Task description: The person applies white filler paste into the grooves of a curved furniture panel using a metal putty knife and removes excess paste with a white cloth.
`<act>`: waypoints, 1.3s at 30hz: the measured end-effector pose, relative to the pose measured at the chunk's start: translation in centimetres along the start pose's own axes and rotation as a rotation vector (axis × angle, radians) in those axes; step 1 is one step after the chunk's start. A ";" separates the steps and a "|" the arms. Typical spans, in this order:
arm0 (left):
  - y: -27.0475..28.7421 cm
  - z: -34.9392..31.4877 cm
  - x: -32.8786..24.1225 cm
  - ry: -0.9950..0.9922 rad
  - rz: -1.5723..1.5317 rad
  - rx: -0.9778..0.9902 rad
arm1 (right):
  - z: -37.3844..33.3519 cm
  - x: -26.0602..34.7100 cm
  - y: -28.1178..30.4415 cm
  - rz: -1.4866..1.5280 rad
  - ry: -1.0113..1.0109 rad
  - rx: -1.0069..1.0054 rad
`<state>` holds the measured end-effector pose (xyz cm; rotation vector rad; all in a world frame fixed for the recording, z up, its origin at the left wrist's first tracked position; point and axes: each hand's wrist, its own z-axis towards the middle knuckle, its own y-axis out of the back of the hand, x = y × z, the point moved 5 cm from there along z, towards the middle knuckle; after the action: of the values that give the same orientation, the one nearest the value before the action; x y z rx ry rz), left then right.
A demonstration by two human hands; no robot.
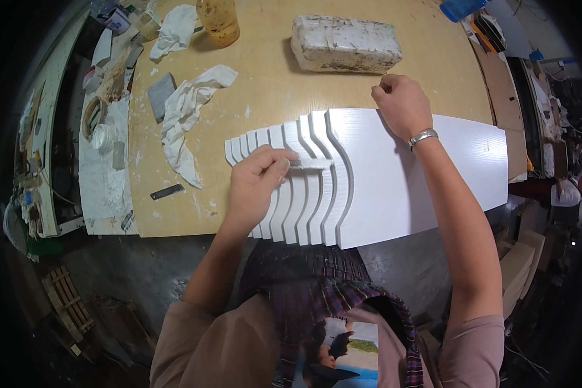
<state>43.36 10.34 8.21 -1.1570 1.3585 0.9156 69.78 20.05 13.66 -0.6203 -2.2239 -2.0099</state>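
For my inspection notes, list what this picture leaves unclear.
Head view:
Right hand: its back hides whether the palm holds anything.
Pale strip: left hand covers one end.
Amber container: top cut off by upper edge.
Wavy white panels: overlap hides the lower ones' extent.

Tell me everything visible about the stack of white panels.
The stack of white panels lies flat on the table, fanned so its layers step out leftward. Each left edge curves in a wave, shaded grey. The top panel is broad, with a soft sheen and a straight right end; it looks like painted board. The near side reaches the table's front edge or beyond. The left hand holds a thin white strip over the steps; contact there is unclear.
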 end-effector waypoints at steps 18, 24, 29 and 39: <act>-0.1 -0.7 -0.4 -0.028 0.055 0.173 | 0.0 0.0 0.1 -0.015 0.013 -0.015; 0.1 0.1 -0.9 -0.127 0.100 0.051 | 0.0 0.0 0.0 -0.016 0.022 -0.014; 0.3 -0.1 -0.6 -0.165 0.125 0.075 | 0.0 0.0 -0.1 0.002 0.011 -0.026; 0.6 -1.7 -3.1 -0.374 0.337 0.032 | 0.0 0.1 0.0 -0.003 0.017 -0.036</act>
<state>42.19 9.33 11.45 -0.6952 1.2690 1.2745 69.70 20.12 13.73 -0.6011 -2.1855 -2.0532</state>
